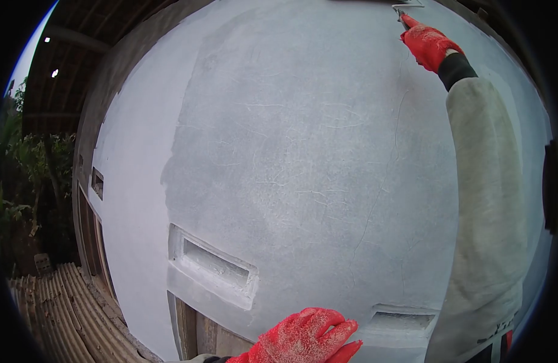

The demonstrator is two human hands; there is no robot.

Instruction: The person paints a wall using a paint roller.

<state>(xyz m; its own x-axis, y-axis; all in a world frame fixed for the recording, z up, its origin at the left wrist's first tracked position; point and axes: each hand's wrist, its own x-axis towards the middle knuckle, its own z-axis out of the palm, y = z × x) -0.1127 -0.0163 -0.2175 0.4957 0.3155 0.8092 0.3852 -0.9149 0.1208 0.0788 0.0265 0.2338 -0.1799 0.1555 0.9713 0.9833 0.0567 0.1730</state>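
One wire-framed roller [402, 17] is at the wall's [303, 163] upper right, its handle gripped by one right hand [430, 46]; one left hand [306, 336], below, is loosely bent, contents unclear. Three recessed openings [213, 266] show.

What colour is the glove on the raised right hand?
Red; the glove shows best in the head view, the only one here.

Hands [303, 337] in red gloves [429, 48], dusted pale; black cuff [456, 71]; light grey sleeve [488, 181].
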